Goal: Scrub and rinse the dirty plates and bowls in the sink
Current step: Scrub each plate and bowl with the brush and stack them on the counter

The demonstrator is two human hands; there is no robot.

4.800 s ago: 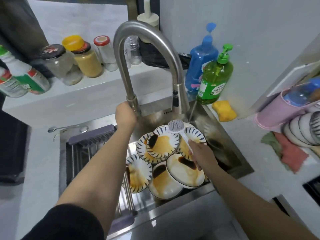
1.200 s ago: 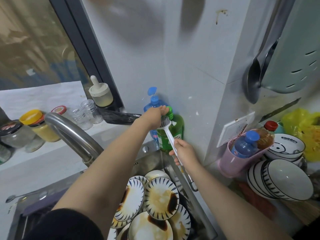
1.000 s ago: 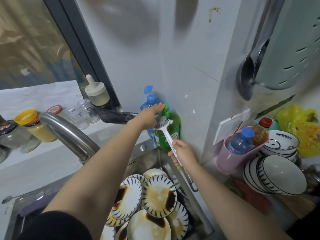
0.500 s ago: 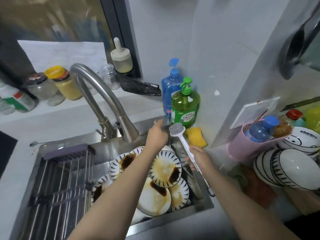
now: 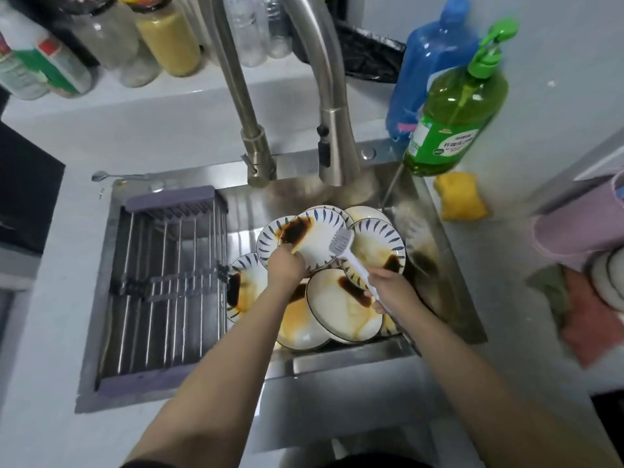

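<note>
Plates point(image 5: 341, 309) and bowls lie heaped in the right half of the sink point(image 5: 435, 298), all smeared with brown sauce, and a drying rack point(image 5: 162, 282) fills the left half. I have lifted one striped plate point(image 5: 312, 241) at the top of the heap: my left hand point(image 5: 285, 268) pinches its near rim, tilting it up, while my right hand point(image 5: 388, 292) is closed round the white handle of the brush point(image 5: 351, 255), whose head rests on the plate's right side. To scrub well, I judge I should keep the plate braced and work the bristles across toward the dark patch at its upper left. The tap point(image 5: 334, 143) hangs just behind the heap; I can't tell whether it runs. Green soap bottle point(image 5: 456, 113) and blue bottle point(image 5: 429, 62) stand at the sink's far right corner, a yellow sponge point(image 5: 461, 197) beside them on the worktop point(image 5: 44, 332). The crowded heap leaves little room, so a slipped plate could chip its neighbours.
</note>
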